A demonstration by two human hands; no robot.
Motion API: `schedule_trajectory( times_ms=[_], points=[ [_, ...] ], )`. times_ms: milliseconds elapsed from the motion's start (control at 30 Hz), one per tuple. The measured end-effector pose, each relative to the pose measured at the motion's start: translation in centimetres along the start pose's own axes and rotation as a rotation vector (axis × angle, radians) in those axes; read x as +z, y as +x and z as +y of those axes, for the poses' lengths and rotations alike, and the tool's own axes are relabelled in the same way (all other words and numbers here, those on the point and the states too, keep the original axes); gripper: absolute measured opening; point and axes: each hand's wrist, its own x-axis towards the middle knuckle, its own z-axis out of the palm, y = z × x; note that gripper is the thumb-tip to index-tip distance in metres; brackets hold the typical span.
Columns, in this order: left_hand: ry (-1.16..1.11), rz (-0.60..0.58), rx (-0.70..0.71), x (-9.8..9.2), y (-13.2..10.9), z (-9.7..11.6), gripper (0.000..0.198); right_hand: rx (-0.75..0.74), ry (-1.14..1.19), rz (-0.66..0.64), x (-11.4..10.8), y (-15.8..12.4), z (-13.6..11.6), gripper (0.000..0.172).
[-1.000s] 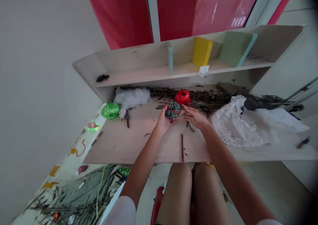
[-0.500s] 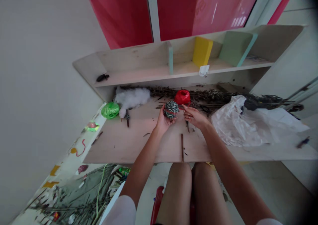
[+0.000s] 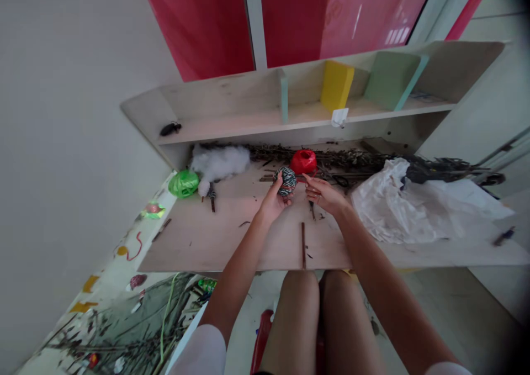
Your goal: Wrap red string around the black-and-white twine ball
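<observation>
A ball of striped dark-and-white twine (image 3: 286,180) is gripped by the curled left hand's fingers (image 3: 275,190), cupped from below and held above the counter (image 3: 215,238). It is judged light, soft and slightly yielding, best taken around its wound body. The right hand's fingers (image 3: 315,186) are held open and empty, just beside the ball, with a red raffia ball (image 3: 303,162) near them.

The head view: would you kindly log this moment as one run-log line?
left hand: holds striped twine ball | right hand: open, beside it | nearby: red raffia ball
</observation>
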Motion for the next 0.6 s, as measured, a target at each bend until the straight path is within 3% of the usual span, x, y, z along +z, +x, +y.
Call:
schedule_trajectory(
  times_ms=[333,600],
  points=[
    [0.069,0.010,-0.033,0.13,-0.19,-0.05,0.056,-0.083,-0.019,-0.037,0.28,-0.70,-1.00,0.045],
    [-0.020,-0.020,-0.140,0.43,-0.51,0.62,0.066,-0.047,-0.038,-0.039,0.06,-0.44,-0.60,0.043]
  ],
)
